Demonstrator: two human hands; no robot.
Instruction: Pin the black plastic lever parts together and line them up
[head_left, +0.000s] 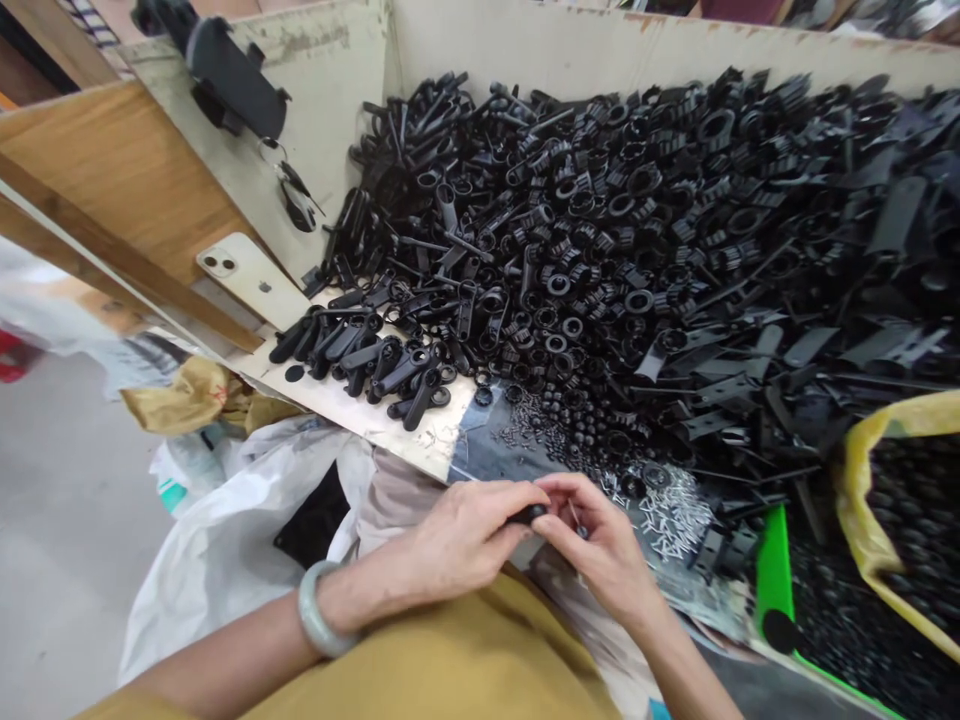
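Overall, in the head view, the left hand (465, 540) and right hand (604, 545) are together, clamped on a small black plastic part (529, 514), just below the heap of black plastic parts (600, 260). The part looks dull black, its ends hidden by fingers; a thin item (577, 522) at the right fingertips is hard to make out.

A white iPhone (251, 282), a yellow plastic bag (855, 490), possibly car keys (298, 200)

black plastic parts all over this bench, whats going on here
A person holds a small black plastic part between the left hand and the right hand, whose fingers also pinch a thin pin. Loose silver metal pieces lie beside them, in front of a large heap of black plastic parts.
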